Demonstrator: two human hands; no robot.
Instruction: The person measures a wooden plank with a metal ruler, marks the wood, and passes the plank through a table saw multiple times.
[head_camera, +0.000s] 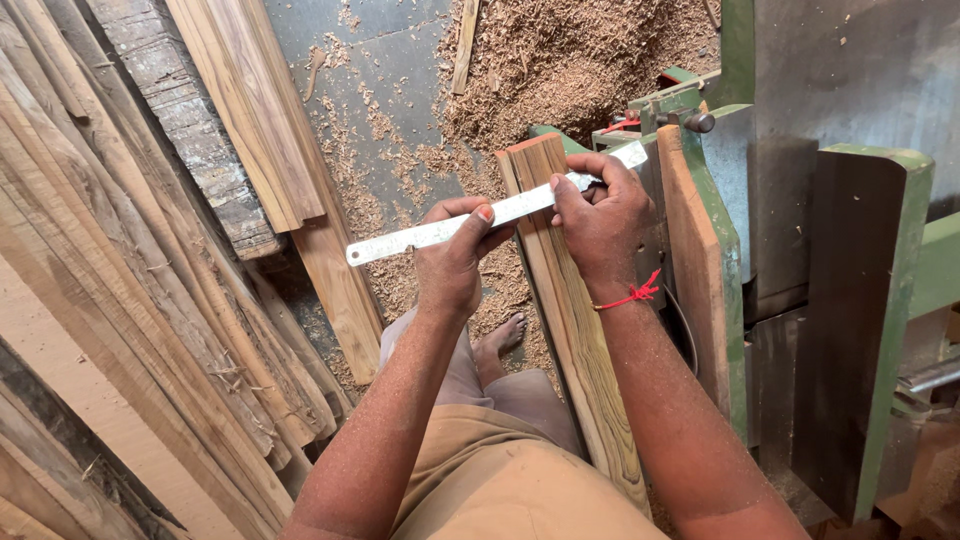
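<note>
Left hand: closed on the steel ruler; the fingers are wrapped over its middle, pressing it flat to the plank's edge.
Right hand: fingers pinched shut on a small marking tool, too hidden to be identified, with its tip at the ruler's edge.
Plank: held slanting between the knees, its upper end against the machine, the ruler laid across near that end.
Doing it well: the ruler is best kept pinned flat and square so that the mark does not wander.
Around: stacked boards lean close on the left; a green machine stands tight on the right, so elbow room is judged narrow.
Beyond: sawdust is heaped on the floor.
</note>
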